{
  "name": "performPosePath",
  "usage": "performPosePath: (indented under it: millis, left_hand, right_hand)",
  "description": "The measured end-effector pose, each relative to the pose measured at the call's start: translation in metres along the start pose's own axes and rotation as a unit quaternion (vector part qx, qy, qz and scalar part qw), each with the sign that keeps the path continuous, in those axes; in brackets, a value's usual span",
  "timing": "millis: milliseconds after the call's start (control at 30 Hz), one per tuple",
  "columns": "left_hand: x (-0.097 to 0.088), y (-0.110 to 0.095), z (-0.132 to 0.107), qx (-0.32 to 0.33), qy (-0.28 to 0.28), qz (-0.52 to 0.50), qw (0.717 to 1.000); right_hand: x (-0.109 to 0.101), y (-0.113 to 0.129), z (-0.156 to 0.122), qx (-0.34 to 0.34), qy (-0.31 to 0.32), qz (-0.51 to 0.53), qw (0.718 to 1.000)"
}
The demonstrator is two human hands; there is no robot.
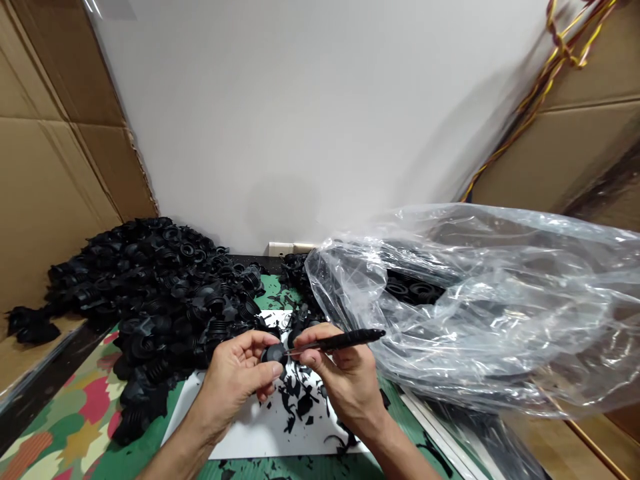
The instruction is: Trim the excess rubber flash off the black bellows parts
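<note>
Between thumb and fingers, my left hand [239,370] pinches a small round black rubber part [273,354]. My right hand [345,373] is closed around a thin pen-like tool with a black handle [353,339]. Its narrow metal tip meets the right edge of the rubber part, and its handle points off to the right. Below both hands lies a white sheet [240,433] strewn with black rubber scraps [300,397]. Left of my left hand rises a big heap of ribbed black rubber parts [185,287].
A clear plastic bag [480,320] with black ringed parts [420,291] inside takes up the right side. Cardboard [55,120] stands at the left, a pale wall [320,120] behind. Twisted yellow-and-brown wires [540,93] hang at upper right. The table surface is green [410,433].
</note>
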State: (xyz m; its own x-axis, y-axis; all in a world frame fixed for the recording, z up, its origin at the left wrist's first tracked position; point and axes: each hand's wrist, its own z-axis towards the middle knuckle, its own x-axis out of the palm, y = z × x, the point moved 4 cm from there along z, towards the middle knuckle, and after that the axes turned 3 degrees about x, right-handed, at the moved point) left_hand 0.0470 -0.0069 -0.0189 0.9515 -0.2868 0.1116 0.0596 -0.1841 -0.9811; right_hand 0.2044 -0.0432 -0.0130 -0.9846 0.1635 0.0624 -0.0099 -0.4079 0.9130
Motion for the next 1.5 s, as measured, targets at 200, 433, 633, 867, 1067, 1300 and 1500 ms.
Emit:
performPosePath:
  millis: [200,433,633,867,1067,1300,1500]
  left_hand:
    - [0.000,0.002,0.001,0.006,0.002,-0.009,1.000]
    - [-0.002,0.002,-0.001,0.011,0.015,-0.023,1.000]
    - [-0.001,0.000,-0.003,0.009,0.005,-0.045,0.999]
    - [0.008,0.000,-0.006,-0.017,0.005,-0.044,0.999]
    - [0.006,0.000,-0.007,0.023,-0.005,-0.053,0.998]
    - [0.008,-0.003,-0.008,0.046,-0.022,-0.056,0.997]
    - [0.008,-0.004,-0.007,0.040,-0.007,-0.079,0.996]
  right_hand:
    - [0.002,0.004,0.000,-0.021,0.006,-0.035,0.999]
    - [0.003,0.002,0.000,-0.019,-0.002,-0.051,0.998]
    - [0.009,0.010,-0.004,-0.078,0.000,-0.082,0.994]
    - [-0.008,0.024,-0.003,-0.203,-0.096,-0.174,0.959]
    - [-0.030,-0.002,0.014,-0.006,-0.175,-0.073,0.982]
    - [-0.020,-0.010,0.014,0.052,-0.149,-0.028,0.987]
    - [-0.015,-0.008,0.013,0.053,-0.124,-0.043,0.990]
